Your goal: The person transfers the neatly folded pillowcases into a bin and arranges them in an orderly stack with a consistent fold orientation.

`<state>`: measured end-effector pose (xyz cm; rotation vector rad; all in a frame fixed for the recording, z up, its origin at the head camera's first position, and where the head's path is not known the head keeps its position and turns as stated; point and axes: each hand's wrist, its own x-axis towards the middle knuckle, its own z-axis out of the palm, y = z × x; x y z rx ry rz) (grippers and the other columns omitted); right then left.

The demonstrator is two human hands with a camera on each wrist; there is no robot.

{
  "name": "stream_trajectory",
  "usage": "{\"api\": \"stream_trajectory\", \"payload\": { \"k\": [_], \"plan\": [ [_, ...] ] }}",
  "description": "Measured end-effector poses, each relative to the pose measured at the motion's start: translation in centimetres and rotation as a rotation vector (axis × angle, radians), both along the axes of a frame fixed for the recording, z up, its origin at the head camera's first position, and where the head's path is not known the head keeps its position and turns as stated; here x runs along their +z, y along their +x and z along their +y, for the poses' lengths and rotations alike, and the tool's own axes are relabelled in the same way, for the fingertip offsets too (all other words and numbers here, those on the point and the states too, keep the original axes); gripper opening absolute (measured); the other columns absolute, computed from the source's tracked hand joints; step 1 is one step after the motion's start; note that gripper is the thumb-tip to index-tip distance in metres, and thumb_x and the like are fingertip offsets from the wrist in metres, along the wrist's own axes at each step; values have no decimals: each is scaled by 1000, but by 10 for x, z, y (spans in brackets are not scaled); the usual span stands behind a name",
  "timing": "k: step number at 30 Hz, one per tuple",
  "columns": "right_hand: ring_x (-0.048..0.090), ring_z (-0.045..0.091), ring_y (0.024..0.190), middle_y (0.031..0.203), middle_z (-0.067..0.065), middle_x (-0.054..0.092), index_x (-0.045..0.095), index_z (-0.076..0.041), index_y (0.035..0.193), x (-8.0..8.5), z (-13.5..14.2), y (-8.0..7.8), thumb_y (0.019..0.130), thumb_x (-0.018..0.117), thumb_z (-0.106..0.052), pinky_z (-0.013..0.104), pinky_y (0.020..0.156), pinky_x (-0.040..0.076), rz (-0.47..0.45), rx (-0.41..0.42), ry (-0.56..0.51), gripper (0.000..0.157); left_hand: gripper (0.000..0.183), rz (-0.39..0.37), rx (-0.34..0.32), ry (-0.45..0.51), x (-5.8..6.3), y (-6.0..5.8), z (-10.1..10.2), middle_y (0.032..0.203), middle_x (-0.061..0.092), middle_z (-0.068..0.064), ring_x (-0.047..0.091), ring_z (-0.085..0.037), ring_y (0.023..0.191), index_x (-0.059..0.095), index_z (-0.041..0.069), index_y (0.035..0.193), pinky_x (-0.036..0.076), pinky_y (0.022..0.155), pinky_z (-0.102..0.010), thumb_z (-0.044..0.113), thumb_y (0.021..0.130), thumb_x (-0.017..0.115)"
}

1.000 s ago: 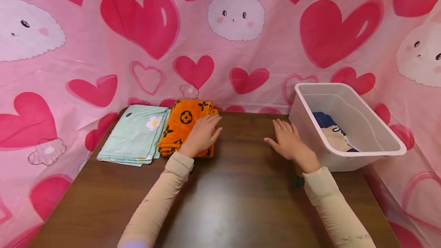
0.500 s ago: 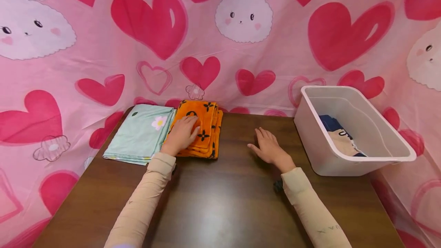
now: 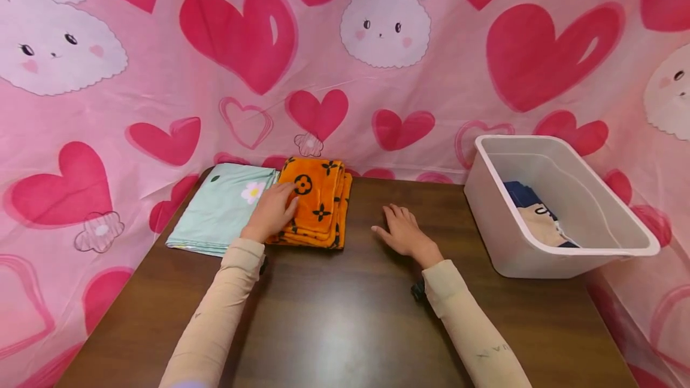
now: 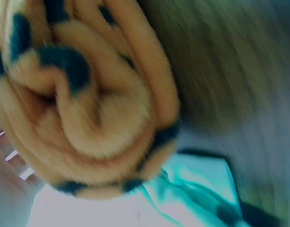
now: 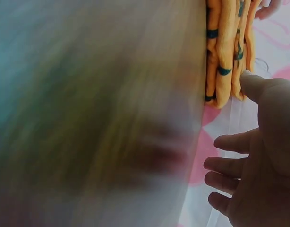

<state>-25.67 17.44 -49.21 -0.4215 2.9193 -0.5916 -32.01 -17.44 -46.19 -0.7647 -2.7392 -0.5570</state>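
A folded orange blanket (image 3: 318,190) with black flower motifs lies at the back left of the table. My left hand (image 3: 272,211) is over its left side, fingers extended, the thumb towards the blanket; I cannot tell whether it touches. In the left wrist view the blanket's rolled fold (image 4: 102,109) fills much of the frame, and part of my left hand shows at the left edge. A folded pale green cloth (image 3: 221,202) with a daisy lies left of the blanket. My right hand (image 3: 403,232), fingers spread, hovers to the blanket's right, holding nothing; the right wrist view shows its fingers apart.
A light grey plastic bin (image 3: 485,214) stands at the table's right side, with a folded beige and navy garment (image 3: 539,220) inside. The brown table (image 3: 345,310) meets a pink heart-patterned curtain (image 3: 453,76) behind and at both sides.
My left hand has moved left across the orange blanket to its left side. The right hand has moved left, away from the bin. The camera view has shifted slightly.
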Motion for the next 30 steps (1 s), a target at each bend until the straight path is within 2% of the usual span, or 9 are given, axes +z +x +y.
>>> {"api": "stream_trajectory", "payload": {
  "k": [6, 15, 24, 30],
  "plan": [
    [32, 44, 142, 156, 26, 37, 36, 4, 153, 1, -12, -8, 104, 48, -51, 60, 120, 22, 6, 19, -7, 75, 39, 0, 38, -11, -5, -5, -18, 133, 63, -23, 56, -43, 123, 61, -4, 132, 40, 109, -57, 21, 102, 57],
    [37, 41, 134, 144, 24, 46, 46, 4, 146, 0, -29, -21, 104, 45, -53, 58, 116, 28, 17, 44, -1, 71, 35, 34, 41, -33, -13, -19, -37, 125, 66, -25, 59, -47, 111, 64, -6, 126, 44, 99, -59, 18, 103, 54],
    [43, 34, 116, 127, 18, 55, 57, 1, 134, 1, -50, -45, 104, 41, -57, 51, 103, 38, 13, 77, 25, 67, 39, -72, 97, -93, -13, -26, -51, 125, 66, -27, 59, -47, 113, 64, -7, 128, 45, 102, -59, 22, 105, 51],
    [44, 33, 107, 118, 17, 58, 62, 0, 122, 2, -62, -59, 103, 34, -64, 49, 97, 39, 6, 52, 38, 72, 41, -96, 119, -127, -15, -37, -49, 115, 69, -26, 62, -47, 106, 66, -6, 120, 47, 98, -59, 28, 107, 47]
  ]
}}
